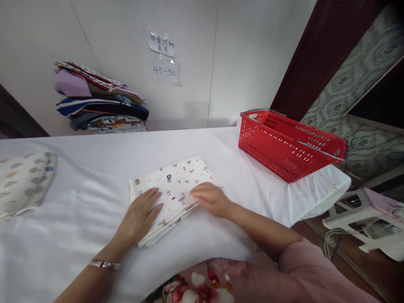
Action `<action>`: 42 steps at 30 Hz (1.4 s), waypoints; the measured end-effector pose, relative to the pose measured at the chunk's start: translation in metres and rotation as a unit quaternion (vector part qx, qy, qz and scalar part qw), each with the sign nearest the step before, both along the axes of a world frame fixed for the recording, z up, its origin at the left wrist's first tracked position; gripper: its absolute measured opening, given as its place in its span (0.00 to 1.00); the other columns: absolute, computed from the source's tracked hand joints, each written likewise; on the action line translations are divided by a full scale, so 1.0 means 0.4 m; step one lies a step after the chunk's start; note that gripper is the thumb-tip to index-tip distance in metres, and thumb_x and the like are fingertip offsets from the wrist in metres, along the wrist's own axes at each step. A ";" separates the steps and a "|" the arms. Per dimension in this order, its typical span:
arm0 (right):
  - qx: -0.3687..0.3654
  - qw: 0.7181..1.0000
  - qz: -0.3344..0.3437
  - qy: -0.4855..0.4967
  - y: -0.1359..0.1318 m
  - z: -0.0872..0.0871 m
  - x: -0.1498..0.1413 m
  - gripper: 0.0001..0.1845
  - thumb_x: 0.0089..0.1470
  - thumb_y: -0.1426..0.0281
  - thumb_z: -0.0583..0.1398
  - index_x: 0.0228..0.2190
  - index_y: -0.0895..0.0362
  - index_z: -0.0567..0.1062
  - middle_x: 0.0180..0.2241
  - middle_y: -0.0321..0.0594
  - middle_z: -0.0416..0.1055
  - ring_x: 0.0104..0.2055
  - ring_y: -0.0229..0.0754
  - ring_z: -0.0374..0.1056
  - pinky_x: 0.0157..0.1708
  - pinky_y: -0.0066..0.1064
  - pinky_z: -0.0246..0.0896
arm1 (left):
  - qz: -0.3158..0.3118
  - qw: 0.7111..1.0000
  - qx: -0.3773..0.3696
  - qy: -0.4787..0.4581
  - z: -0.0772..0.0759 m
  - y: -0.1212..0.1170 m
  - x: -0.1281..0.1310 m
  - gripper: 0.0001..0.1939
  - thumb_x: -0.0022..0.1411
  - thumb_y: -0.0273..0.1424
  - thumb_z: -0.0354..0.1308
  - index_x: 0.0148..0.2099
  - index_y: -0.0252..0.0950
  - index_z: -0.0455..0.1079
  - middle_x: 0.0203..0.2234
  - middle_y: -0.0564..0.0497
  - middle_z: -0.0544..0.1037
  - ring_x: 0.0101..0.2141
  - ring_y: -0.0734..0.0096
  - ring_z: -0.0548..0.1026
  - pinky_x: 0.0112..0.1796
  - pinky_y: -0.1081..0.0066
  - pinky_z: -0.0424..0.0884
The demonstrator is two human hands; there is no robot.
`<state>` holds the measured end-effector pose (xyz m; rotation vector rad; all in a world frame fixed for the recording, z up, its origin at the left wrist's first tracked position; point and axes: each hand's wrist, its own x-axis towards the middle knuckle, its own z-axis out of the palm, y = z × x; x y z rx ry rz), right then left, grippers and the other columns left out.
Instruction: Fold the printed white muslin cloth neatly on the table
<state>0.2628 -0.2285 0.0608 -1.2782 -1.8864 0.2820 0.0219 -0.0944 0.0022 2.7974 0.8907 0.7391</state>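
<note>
A white cloth [176,181] printed with small plants, a pink bird and other little figures lies folded in layers on the white-covered table [94,240]. My left hand [140,214] rests open on its left part, fingers stretched out and thumb apart. On the right part lies my right hand [211,199], fingers stretched to the left, palm down and slightly blurred. Its thumb is mostly hidden. Neither hand shows a grip on the cloth. At the far left is a second folded cloth [23,183], white with grey and yellow leaf shapes.
A red plastic basket [271,147] with metal handles stands at the table's right back corner. Behind the table, at the left, a stack of folded fabrics [101,99] leans by the wall. Handwritten paper signs [164,72] hang there. A white stool [369,219] stands at the right.
</note>
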 end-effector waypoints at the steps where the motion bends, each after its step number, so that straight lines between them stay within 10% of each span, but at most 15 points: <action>1: -0.013 0.993 -0.094 0.070 -0.008 0.000 0.047 0.13 0.55 0.67 0.50 0.35 0.55 0.73 0.38 0.40 0.73 0.43 0.38 0.66 0.44 0.33 0.60 | 0.003 1.000 -0.003 0.000 0.002 0.002 0.001 0.25 0.62 0.43 0.42 0.53 0.34 0.65 0.54 0.44 0.66 0.56 0.60 0.61 0.55 0.58 0.57; 5: -0.150 0.912 -0.289 0.249 -0.042 -0.032 0.181 0.12 0.48 0.64 0.56 0.32 0.57 0.74 0.29 0.38 0.72 0.32 0.38 0.67 0.31 0.28 0.62 | 0.007 1.000 -0.023 0.000 0.031 -0.007 0.006 0.24 0.61 0.44 0.43 0.51 0.36 0.67 0.53 0.46 0.67 0.54 0.60 0.63 0.54 0.58 0.59; 14: -0.309 0.880 -0.278 0.229 -0.043 -0.080 0.202 0.18 0.50 0.58 0.55 0.19 0.59 0.70 0.13 0.31 0.61 0.16 0.31 0.55 0.15 0.23 0.47 | -0.052 0.998 0.029 0.022 0.015 -0.077 -0.009 0.23 0.61 0.43 0.45 0.54 0.38 0.65 0.55 0.46 0.65 0.56 0.59 0.60 0.56 0.54 0.55; 23: -0.272 0.906 -0.201 0.256 -0.062 -0.081 0.216 0.15 0.47 0.66 0.57 0.37 0.58 0.74 0.25 0.35 0.69 0.24 0.32 0.61 0.19 0.21 0.52 | -0.059 0.998 0.038 0.010 0.003 -0.077 -0.012 0.23 0.62 0.43 0.44 0.53 0.39 0.65 0.55 0.46 0.65 0.56 0.60 0.60 0.56 0.55 0.54; 42: -0.119 0.981 -0.154 0.001 -0.063 -0.090 0.220 0.14 0.53 0.72 0.54 0.41 0.51 0.74 0.34 0.37 0.71 0.33 0.36 0.65 0.32 0.26 0.58 | -0.078 0.992 0.091 0.037 0.009 -0.080 -0.020 0.26 0.57 0.47 0.50 0.54 0.40 0.64 0.55 0.48 0.65 0.55 0.60 0.61 0.55 0.57 0.55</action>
